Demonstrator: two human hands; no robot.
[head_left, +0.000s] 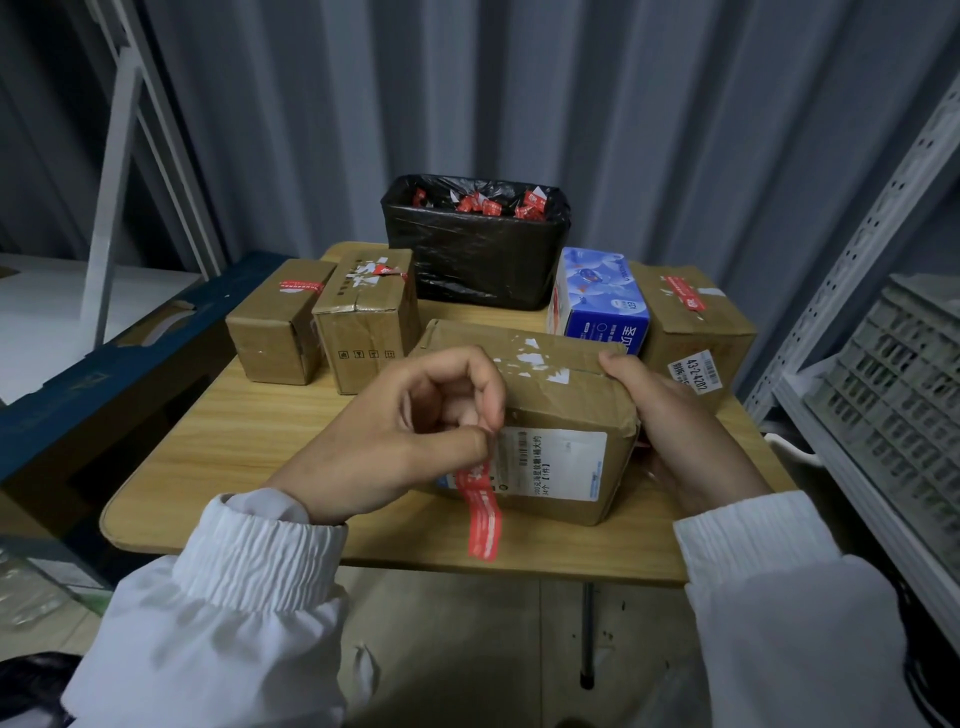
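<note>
On the wooden table (249, 447), steady the cardboard parcel (561, 395), right hand (675, 431) clasping its right end. Peel the red tape strip (483, 514), pinched in the left hand (415, 431), slowly nearward.

Parcel (561, 395) centre on table (234, 447), bin (478, 260) behind, tissue box (602, 301) back-rt

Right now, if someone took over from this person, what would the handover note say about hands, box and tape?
Left hand pinches the red tape strip, whose loose end hangs down the near face of the box.
Right hand holds its right end on the table.
Done: strip partly peeled.
Left: likely pull it free, drop it in the bin with the other red scraps; three boxes behind carry red tape.
</note>
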